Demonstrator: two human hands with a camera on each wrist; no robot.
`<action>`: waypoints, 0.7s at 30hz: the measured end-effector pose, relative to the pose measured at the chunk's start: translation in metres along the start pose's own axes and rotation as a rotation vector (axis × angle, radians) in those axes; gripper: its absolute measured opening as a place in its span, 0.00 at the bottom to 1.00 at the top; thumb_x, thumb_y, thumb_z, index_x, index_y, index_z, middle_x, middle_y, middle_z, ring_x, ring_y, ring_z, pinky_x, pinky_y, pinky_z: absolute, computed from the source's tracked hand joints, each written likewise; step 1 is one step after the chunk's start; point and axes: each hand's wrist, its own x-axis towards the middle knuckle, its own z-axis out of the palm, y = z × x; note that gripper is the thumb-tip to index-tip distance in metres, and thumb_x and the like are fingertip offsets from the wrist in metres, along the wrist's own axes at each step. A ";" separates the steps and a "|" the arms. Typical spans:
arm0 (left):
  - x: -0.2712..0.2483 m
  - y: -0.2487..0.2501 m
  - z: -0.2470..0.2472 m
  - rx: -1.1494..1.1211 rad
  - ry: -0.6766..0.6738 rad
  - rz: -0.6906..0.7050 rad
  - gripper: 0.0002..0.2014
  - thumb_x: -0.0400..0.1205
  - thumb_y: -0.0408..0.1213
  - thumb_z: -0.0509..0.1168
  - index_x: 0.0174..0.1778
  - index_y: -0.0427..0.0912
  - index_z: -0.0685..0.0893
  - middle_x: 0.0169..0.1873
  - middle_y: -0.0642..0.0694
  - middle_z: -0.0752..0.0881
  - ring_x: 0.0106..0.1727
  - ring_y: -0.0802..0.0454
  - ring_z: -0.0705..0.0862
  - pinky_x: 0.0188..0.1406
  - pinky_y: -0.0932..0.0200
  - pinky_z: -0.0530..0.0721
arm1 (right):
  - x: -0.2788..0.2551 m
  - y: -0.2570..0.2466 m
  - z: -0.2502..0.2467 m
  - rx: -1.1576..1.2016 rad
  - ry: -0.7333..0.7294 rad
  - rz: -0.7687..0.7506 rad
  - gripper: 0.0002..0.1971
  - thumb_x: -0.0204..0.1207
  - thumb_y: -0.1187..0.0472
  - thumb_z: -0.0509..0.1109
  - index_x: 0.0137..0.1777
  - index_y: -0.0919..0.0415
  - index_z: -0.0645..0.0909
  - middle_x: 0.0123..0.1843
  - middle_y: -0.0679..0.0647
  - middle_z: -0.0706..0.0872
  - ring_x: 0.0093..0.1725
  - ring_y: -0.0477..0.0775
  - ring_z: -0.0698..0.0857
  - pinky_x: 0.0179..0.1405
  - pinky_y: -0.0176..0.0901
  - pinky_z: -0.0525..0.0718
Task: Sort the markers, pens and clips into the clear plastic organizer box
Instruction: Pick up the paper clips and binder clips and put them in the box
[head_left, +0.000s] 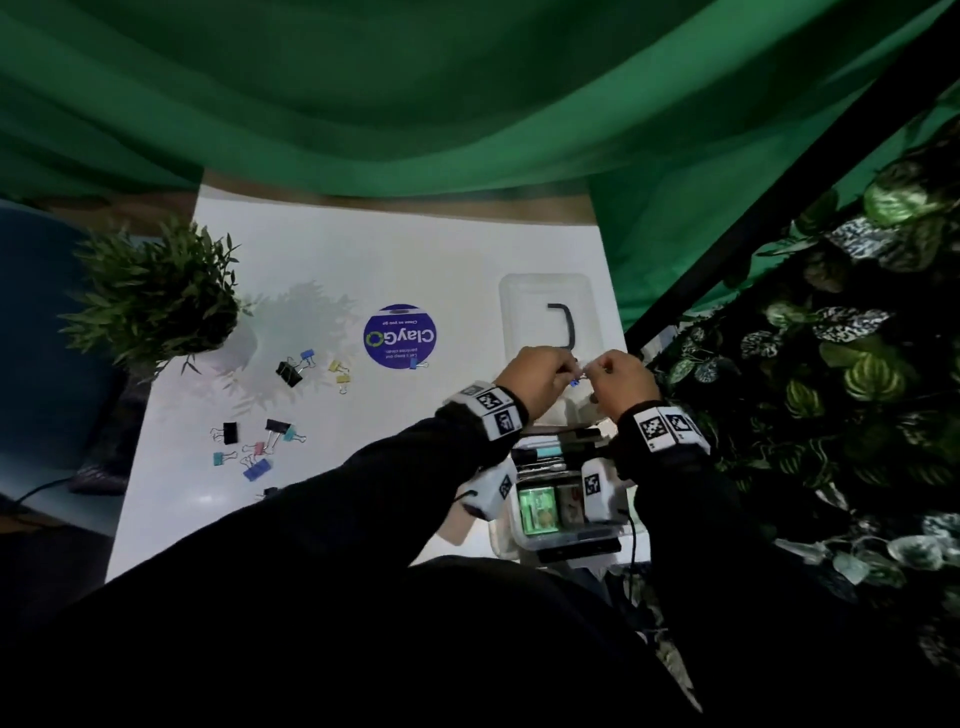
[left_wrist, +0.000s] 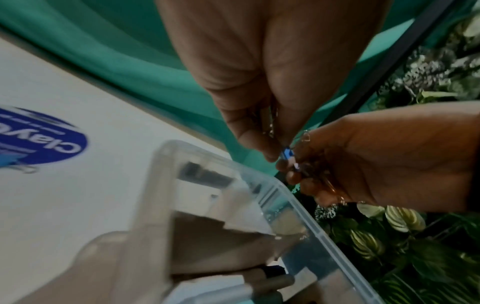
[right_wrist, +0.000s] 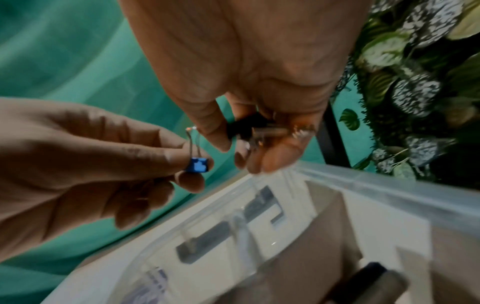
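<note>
The left hand (right_wrist: 85, 156) pinches a small blue binder clip (right_wrist: 198, 164) above the clear plastic organizer box (right_wrist: 389, 185). The right hand (right_wrist: 249, 82) curls its grip around black clips (right_wrist: 241, 127). More clips (head_left: 260, 447) lie on the white worktop (head_left: 415, 260).

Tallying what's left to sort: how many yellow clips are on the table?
2: both left of the purple sticker, one yellow clip just behind the other. Sleeves may hide more.

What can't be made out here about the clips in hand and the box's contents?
- Right hand: holds a black clip among curled fingers; how many clips, hidden in every view.
- Clear plastic organizer box: wrists and wrist cameras cover its compartments in the head view; both wrist views are blurred.
- Small blue binder clip pinched by left hand: tiny in the head view.
</note>
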 end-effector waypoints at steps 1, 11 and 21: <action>0.008 0.005 0.008 0.029 -0.016 -0.014 0.08 0.81 0.30 0.63 0.51 0.37 0.87 0.49 0.42 0.89 0.51 0.48 0.85 0.49 0.64 0.75 | 0.002 0.006 -0.003 -0.015 -0.018 0.002 0.11 0.80 0.59 0.61 0.46 0.63 0.83 0.48 0.62 0.89 0.52 0.64 0.86 0.51 0.48 0.82; 0.009 0.000 0.012 0.013 0.006 -0.059 0.20 0.81 0.28 0.61 0.69 0.40 0.71 0.54 0.42 0.87 0.54 0.45 0.85 0.55 0.50 0.83 | -0.002 0.001 -0.006 -0.165 -0.008 -0.095 0.17 0.80 0.68 0.57 0.65 0.59 0.80 0.61 0.65 0.85 0.62 0.65 0.82 0.58 0.51 0.82; -0.036 -0.176 -0.080 0.317 0.286 -0.440 0.26 0.79 0.32 0.64 0.75 0.40 0.71 0.73 0.34 0.70 0.72 0.36 0.71 0.70 0.46 0.72 | -0.002 -0.096 0.089 -0.216 -0.193 -0.386 0.12 0.80 0.62 0.62 0.61 0.59 0.80 0.59 0.60 0.84 0.59 0.61 0.82 0.58 0.49 0.81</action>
